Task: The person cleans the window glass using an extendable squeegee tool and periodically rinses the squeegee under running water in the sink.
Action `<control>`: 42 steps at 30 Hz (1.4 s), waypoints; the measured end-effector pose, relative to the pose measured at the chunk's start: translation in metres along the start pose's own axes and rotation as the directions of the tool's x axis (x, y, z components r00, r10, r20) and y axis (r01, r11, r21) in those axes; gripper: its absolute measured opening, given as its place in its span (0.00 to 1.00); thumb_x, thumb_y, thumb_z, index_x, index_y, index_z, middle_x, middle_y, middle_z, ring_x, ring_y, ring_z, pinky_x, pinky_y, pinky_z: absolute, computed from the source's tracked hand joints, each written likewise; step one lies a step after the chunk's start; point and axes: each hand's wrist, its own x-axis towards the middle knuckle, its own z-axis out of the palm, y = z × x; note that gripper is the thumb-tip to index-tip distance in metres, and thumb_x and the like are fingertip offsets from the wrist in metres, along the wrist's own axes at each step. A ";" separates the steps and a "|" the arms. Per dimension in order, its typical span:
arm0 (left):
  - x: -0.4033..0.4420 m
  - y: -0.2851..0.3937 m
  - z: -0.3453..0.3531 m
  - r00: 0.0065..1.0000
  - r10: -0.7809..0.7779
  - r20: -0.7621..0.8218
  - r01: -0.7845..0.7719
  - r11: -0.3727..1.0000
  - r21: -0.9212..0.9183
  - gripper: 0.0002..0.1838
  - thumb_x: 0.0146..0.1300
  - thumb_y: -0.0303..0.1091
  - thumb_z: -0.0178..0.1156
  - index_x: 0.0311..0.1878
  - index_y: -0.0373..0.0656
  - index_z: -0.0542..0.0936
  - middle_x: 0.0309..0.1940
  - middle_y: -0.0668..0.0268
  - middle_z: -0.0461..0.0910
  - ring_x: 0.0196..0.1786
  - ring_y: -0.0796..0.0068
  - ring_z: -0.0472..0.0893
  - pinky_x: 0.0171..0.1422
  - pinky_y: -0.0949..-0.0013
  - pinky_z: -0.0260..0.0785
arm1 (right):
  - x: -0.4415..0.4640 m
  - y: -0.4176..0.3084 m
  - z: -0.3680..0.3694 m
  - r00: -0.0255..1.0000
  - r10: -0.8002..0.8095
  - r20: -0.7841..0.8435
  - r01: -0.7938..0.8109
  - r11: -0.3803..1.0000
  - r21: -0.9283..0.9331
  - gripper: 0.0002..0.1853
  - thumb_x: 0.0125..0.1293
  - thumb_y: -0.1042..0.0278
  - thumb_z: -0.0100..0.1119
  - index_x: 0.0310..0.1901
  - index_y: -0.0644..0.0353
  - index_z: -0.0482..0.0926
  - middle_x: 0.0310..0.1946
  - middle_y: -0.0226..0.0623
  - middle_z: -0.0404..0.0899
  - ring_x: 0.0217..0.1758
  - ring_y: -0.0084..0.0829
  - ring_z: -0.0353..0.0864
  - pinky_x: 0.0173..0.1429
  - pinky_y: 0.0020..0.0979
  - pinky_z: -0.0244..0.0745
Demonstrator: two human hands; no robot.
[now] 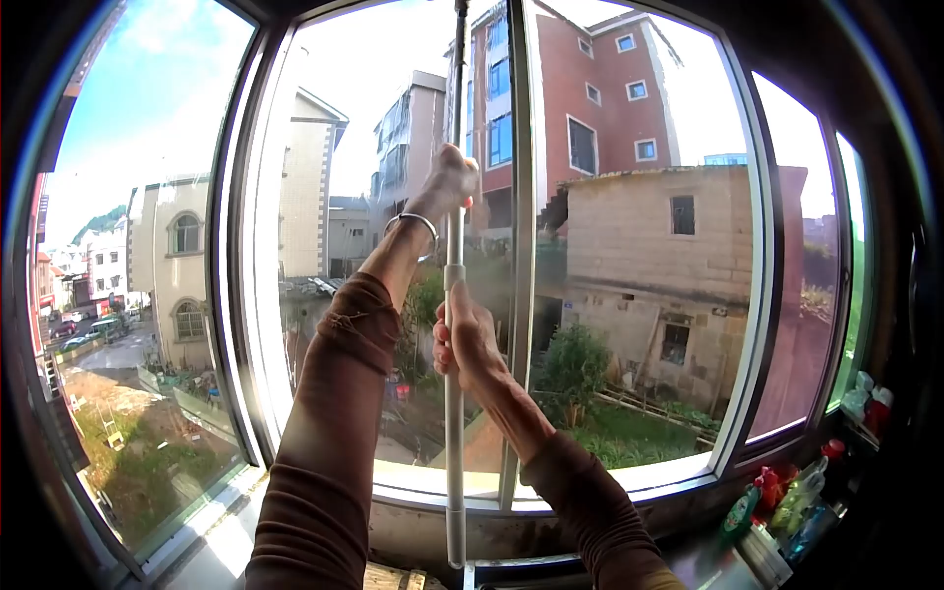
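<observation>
A long telescopic pole (454, 413) stands nearly upright in front of the window, light grey below and darker toward the top. High on it, my left hand (450, 180) is wrapped round the shaft, a bangle at its wrist. Lower down, just below the pole's collar, my right hand (469, 334) grips the same pole with the thumb pointing up. The pole's upper end runs out at the top edge of the view, so whatever is on it is hidden. Behind it is the window glass (639, 256), with a vertical frame bar (521, 256) just right of the pole.
The window sill (413, 479) runs below the hands. Several bottles (777, 501) stand at the lower right, with more items (865, 398) on the ledge above. A side pane (167, 295) is at the left. Outside are buildings, including a red one (619, 98).
</observation>
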 end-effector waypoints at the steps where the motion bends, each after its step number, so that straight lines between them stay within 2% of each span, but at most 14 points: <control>1: 0.010 -0.001 0.000 0.998 0.059 -0.025 -0.056 0.995 0.081 0.15 0.62 0.29 0.51 0.24 0.26 0.76 0.19 0.46 0.79 0.21 0.59 0.84 0.26 0.61 0.77 | 0.012 -0.001 -0.001 1.000 -0.003 0.022 0.002 1.000 0.021 0.26 0.72 0.35 0.40 0.35 0.55 0.64 0.17 0.24 0.60 0.12 0.19 0.58 0.16 0.26 0.54; 7: 0.057 -0.020 0.014 0.996 0.069 0.064 -0.079 0.982 0.173 0.17 0.66 0.39 0.52 0.25 0.38 0.76 0.16 0.63 0.76 0.18 0.70 0.81 0.20 0.70 0.69 | 0.054 -0.010 -0.026 0.994 -0.089 0.062 0.091 0.995 -0.034 0.25 0.75 0.38 0.37 0.34 0.56 0.63 0.17 0.24 0.60 0.11 0.18 0.58 0.14 0.26 0.56; 8: 0.094 -0.045 0.031 0.986 -0.135 0.096 0.103 0.954 0.282 0.13 0.67 0.40 0.55 0.29 0.46 0.81 0.22 0.67 0.80 0.26 0.72 0.83 0.27 0.67 0.71 | 0.059 -0.007 -0.035 0.995 -0.078 0.069 0.080 0.996 -0.027 0.25 0.75 0.39 0.38 0.34 0.56 0.63 0.16 0.24 0.60 0.10 0.18 0.58 0.14 0.26 0.56; 10: 0.118 -0.093 0.054 0.979 0.170 0.116 -0.200 0.922 0.332 0.13 0.64 0.35 0.53 0.25 0.41 0.78 0.21 0.61 0.80 0.22 0.73 0.82 0.27 0.66 0.73 | 0.069 0.004 -0.050 0.991 -0.074 0.107 0.073 0.997 0.017 0.24 0.75 0.40 0.39 0.33 0.55 0.64 0.16 0.24 0.60 0.10 0.18 0.57 0.13 0.26 0.55; 12: 0.100 -0.079 0.053 0.993 0.091 0.072 -0.105 0.969 0.223 0.15 0.63 0.32 0.52 0.21 0.38 0.76 0.18 0.58 0.80 0.20 0.72 0.83 0.27 0.66 0.75 | 0.069 0.008 -0.063 0.991 -0.057 0.121 0.051 0.997 0.057 0.24 0.75 0.40 0.39 0.33 0.54 0.64 0.15 0.24 0.59 0.09 0.19 0.57 0.12 0.26 0.54; 13: 0.078 -0.052 0.059 0.988 -0.146 0.051 0.142 0.987 0.075 0.17 0.63 0.32 0.52 0.19 0.36 0.75 0.16 0.58 0.80 0.21 0.71 0.84 0.26 0.68 0.76 | 0.068 0.012 -0.069 0.991 -0.055 0.125 0.047 0.997 0.065 0.23 0.75 0.41 0.39 0.32 0.54 0.64 0.15 0.24 0.59 0.09 0.18 0.57 0.13 0.26 0.54; 19: -0.034 -0.029 0.082 0.983 -0.172 -0.060 0.176 0.983 0.061 0.20 0.66 0.32 0.52 0.17 0.33 0.73 0.13 0.54 0.77 0.16 0.63 0.82 0.20 0.65 0.75 | 0.008 0.046 -0.103 0.999 0.037 0.016 -0.036 0.999 -0.032 0.25 0.73 0.39 0.43 0.31 0.55 0.67 0.15 0.23 0.61 0.10 0.15 0.57 0.12 0.21 0.52; 22: -0.085 -0.043 0.102 0.936 -0.345 -0.075 0.334 0.934 -0.122 0.12 0.67 0.32 0.54 0.40 0.31 0.66 0.17 0.56 0.76 0.14 0.62 0.79 0.16 0.60 0.73 | -0.031 0.080 -0.118 1.000 0.027 -0.009 -0.027 0.998 -0.049 0.25 0.74 0.41 0.42 0.31 0.56 0.67 0.16 0.23 0.61 0.10 0.15 0.57 0.12 0.22 0.52; 24: -0.132 -0.076 0.110 0.990 -0.094 -0.102 0.075 0.981 -0.181 0.11 0.68 0.33 0.53 0.36 0.35 0.64 0.17 0.55 0.75 0.15 0.60 0.79 0.15 0.59 0.71 | -0.065 0.106 -0.120 0.998 0.052 -0.024 -0.054 0.995 -0.079 0.25 0.75 0.41 0.41 0.31 0.56 0.66 0.16 0.23 0.62 0.11 0.15 0.57 0.13 0.21 0.52; 27: -0.194 -0.060 0.094 0.979 -0.200 0.042 0.204 0.958 -0.203 0.10 0.69 0.30 0.48 0.39 0.32 0.61 0.17 0.52 0.75 0.14 0.58 0.77 0.14 0.60 0.70 | -0.109 0.149 -0.123 0.999 0.036 -0.035 -0.041 0.985 -0.168 0.28 0.73 0.36 0.40 0.30 0.56 0.66 0.15 0.25 0.62 0.11 0.17 0.61 0.13 0.22 0.55; 31: -0.271 -0.089 0.098 0.964 -0.264 0.044 0.267 0.954 -0.136 0.11 0.67 0.30 0.50 0.43 0.32 0.62 0.24 0.41 0.76 0.32 0.37 0.79 0.32 0.52 0.70 | -0.183 0.171 -0.107 0.986 0.147 -0.081 -0.160 0.966 -0.204 0.29 0.72 0.35 0.40 0.32 0.57 0.66 0.16 0.26 0.63 0.11 0.18 0.62 0.15 0.22 0.57; 32: -0.294 -0.096 0.102 0.989 -0.109 -0.102 0.097 0.988 -0.119 0.09 0.69 0.30 0.52 0.42 0.34 0.65 0.16 0.56 0.74 0.16 0.60 0.77 0.19 0.61 0.65 | -0.202 0.178 -0.104 0.976 0.194 -0.096 -0.209 0.962 -0.176 0.29 0.72 0.35 0.40 0.32 0.58 0.66 0.17 0.27 0.63 0.12 0.18 0.62 0.16 0.22 0.58; 38: -0.361 -0.091 0.083 0.987 -0.159 -0.007 0.153 0.963 -0.221 0.13 0.67 0.31 0.54 0.48 0.33 0.64 0.18 0.56 0.75 0.25 0.60 0.81 0.30 0.63 0.70 | -0.265 0.199 -0.086 0.950 0.272 -0.154 -0.294 0.945 -0.142 0.29 0.72 0.35 0.41 0.34 0.58 0.66 0.17 0.29 0.63 0.13 0.20 0.62 0.17 0.23 0.60; 42: -0.255 -0.093 0.062 0.997 -0.076 0.031 0.081 0.968 -0.239 0.15 0.70 0.34 0.53 0.42 0.34 0.60 0.12 0.64 0.71 0.11 0.71 0.75 0.12 0.66 0.64 | -0.190 0.158 -0.058 0.981 0.145 -0.131 -0.166 0.971 -0.171 0.27 0.74 0.37 0.38 0.31 0.57 0.65 0.16 0.27 0.62 0.13 0.19 0.62 0.16 0.24 0.59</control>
